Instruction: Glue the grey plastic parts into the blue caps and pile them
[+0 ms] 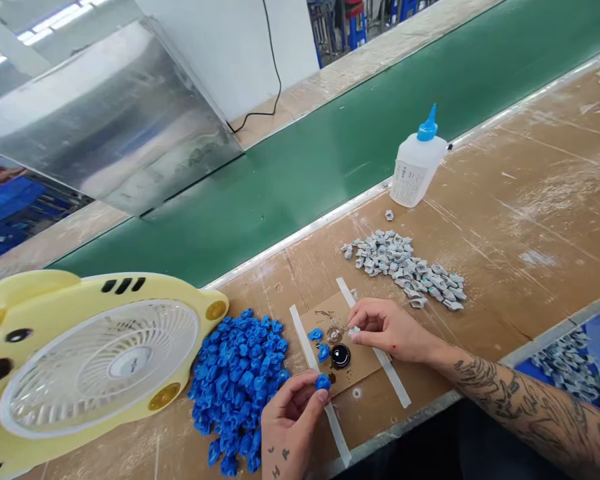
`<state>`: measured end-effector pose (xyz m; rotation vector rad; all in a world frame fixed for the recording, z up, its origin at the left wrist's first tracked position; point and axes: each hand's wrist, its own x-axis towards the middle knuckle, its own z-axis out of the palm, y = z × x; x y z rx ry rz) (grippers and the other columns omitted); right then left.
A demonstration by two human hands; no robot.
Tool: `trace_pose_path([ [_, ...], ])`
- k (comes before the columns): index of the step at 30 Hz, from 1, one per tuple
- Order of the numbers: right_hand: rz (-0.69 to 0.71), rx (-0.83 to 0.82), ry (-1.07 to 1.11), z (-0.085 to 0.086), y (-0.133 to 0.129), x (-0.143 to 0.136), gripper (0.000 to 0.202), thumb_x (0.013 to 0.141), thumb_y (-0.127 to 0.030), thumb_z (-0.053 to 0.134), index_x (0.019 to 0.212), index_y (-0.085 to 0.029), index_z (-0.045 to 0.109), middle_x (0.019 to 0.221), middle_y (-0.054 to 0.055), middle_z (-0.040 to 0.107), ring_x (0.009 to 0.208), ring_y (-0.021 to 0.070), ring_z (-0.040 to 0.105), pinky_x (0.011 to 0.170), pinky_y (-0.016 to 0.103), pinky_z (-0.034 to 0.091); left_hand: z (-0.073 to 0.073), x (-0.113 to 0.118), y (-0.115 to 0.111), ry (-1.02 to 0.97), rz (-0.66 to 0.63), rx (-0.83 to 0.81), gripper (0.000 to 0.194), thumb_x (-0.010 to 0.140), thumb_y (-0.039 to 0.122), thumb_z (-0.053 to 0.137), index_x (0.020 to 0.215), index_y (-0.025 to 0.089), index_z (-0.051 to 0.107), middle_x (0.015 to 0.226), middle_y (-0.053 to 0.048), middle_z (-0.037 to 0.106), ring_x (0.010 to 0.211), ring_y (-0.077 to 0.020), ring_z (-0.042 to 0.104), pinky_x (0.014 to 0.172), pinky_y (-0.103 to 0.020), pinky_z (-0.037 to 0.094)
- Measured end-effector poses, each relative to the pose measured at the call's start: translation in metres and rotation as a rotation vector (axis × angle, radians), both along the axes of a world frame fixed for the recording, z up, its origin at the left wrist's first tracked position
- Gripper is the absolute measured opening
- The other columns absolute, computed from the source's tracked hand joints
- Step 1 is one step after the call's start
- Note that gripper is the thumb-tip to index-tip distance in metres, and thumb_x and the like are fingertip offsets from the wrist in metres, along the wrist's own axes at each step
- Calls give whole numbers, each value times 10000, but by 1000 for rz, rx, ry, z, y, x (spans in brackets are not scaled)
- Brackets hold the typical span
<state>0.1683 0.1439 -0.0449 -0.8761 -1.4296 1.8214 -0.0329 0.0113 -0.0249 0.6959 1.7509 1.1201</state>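
One small black pot [341,367] holds dark, glossy contents [340,355]; left hand [291,417] pinches blue piece [323,382], right hand [394,330] pinches pale piece [354,331].

glossy green belt [300,173], matt cardboard [520,200]

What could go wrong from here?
The open black pot of dark liquid sits between the left hand and right hand; a sleeveless wrist could knock it. The blue pile lies close beside the left hand, so pieces might get brushed loose. The fan, if switched on, might blow light pieces about.
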Motion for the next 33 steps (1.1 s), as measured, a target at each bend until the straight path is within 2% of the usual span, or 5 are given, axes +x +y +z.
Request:
trace_pose_path([
  [3,-11,12,8,0,0,2,210,767,-360,775,864,-177,739,860,16,646,686,117,592,673,250,515,-1,4,3,47,-56,20,268,641,366,880,850,210,820,808,-81,818,774,-268,786,707,-316,644],
  [10,-13,100,-22,6,-1,9,222,866,-351,694,957,-176,796,981,62,652,734,122,605,621,224,497,1,11,13,600,-296,235,159,812,287,728,931,257,830,922,-72,811,758,-214,768,690,-283,631],
  [19,-48,366,-78,9,-1,13,98,870,-220,714,871,-159,791,787,31,702,646,107,579,618,211,460,5,15,16,764,-429,218,194,856,294,702,1007,249,815,890,-64,808,711,-201,767,649,-259,621],
  [28,-27,386,-93,9,-2,14,105,878,-247,724,875,-168,793,808,41,751,694,124,661,652,214,502,7,22,23,767,-391,191,185,819,328,725,952,249,825,807,-48,791,563,-167,719,564,-242,599],
  [33,-39,330,-81,11,-4,14,92,857,-211,731,879,-177,813,838,48,794,733,141,710,682,213,526,9,24,23,504,-138,90,240,687,409,827,849,232,827,770,-63,795,638,-217,744,587,-278,618],
])
